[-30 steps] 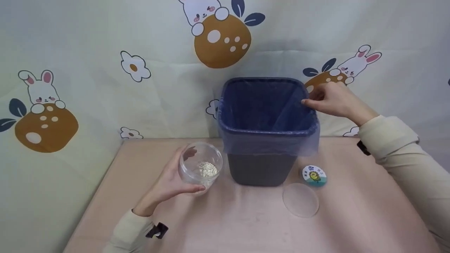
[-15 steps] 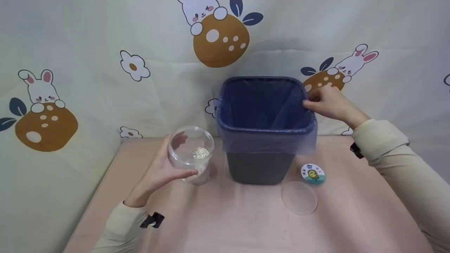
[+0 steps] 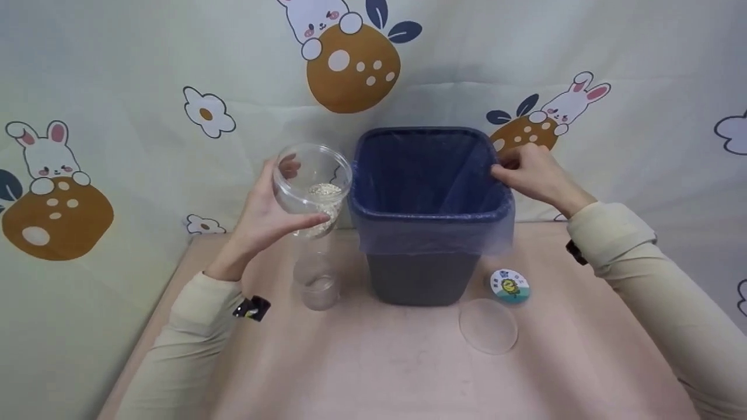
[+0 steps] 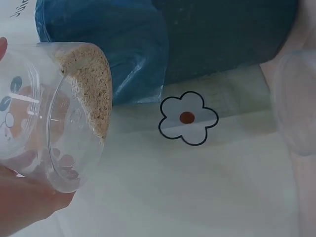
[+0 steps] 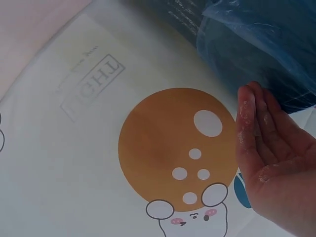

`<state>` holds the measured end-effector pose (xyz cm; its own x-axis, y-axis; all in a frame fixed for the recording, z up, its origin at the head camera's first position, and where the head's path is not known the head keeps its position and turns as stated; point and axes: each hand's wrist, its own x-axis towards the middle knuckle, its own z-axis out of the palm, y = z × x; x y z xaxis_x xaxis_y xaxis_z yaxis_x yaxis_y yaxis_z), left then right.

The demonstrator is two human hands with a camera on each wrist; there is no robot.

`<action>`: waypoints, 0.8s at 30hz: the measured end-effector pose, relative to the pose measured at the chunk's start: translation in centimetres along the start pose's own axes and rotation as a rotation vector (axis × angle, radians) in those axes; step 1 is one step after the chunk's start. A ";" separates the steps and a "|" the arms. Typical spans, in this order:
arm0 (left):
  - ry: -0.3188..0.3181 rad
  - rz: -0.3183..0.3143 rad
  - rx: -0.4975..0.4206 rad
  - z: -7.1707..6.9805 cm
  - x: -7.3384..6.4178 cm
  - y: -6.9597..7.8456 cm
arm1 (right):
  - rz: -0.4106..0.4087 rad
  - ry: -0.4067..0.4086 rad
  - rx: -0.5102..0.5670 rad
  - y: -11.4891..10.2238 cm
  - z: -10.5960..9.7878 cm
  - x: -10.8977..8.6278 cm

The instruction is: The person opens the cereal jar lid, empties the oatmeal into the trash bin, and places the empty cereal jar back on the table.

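Note:
My left hand (image 3: pixel 259 213) holds a clear plastic jar (image 3: pixel 297 181) raised beside the bin, thumb on the near side. The jar is lidless and tilted. Pale crumbly flakes (image 4: pixel 94 84) lie banked against its bottom and one side in the left wrist view. A grey trash can (image 3: pixel 423 280) stands upright, lined with a translucent bluish bag (image 3: pixel 420 236) folded over its rim. At the can's right rim, my right hand (image 3: pixel 534 172) pinches the edge, thumb on the inner side and fingers outside. Pale specks dot those fingers (image 5: pixel 245 116) in the right wrist view.
Another clear container (image 3: pixel 320 289) stands on the pink-covered table (image 3: pixel 402 367), left of the can. To the can's right lie a round lid with a yellow cartoon print (image 3: pixel 510 286) and a clear disc (image 3: pixel 489 326). A printed curtain (image 3: pixel 262 70) hangs close behind.
My left hand has lifted the jar from near table height to about the can's rim, uncovering the container below. My right hand stays at the rim. The view has shifted slightly.

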<state>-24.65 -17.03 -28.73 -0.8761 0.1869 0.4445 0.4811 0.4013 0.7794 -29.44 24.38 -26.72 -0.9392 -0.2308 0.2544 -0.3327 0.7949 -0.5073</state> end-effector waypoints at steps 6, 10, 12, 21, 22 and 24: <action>-0.015 0.050 0.096 0.3 3.1 0.9 | -0.007 0.003 0.001 0.0 0.2 0.0; -0.044 0.092 0.180 0.4 4.9 1.4 | -0.003 0.002 0.003 0.1 0.1 -0.1; -0.071 0.110 0.208 0.3 5.7 1.5 | -0.003 0.003 -0.002 0.2 0.1 -0.2; -0.225 0.141 0.319 -0.2 8.5 2.9 | -0.054 0.017 -0.040 0.1 0.0 0.0; -0.246 0.134 0.333 -0.2 8.8 3.1 | -0.053 0.015 -0.039 0.1 0.0 0.0; -0.286 0.125 0.363 -0.3 9.3 3.6 | -0.050 0.012 -0.039 0.1 0.0 0.0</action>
<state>-31.05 -14.05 -21.65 -0.8106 0.4725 0.3458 0.5853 0.6376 0.5009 -29.51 24.46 -26.73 -0.9204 -0.2638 0.2885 -0.3751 0.8038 -0.4616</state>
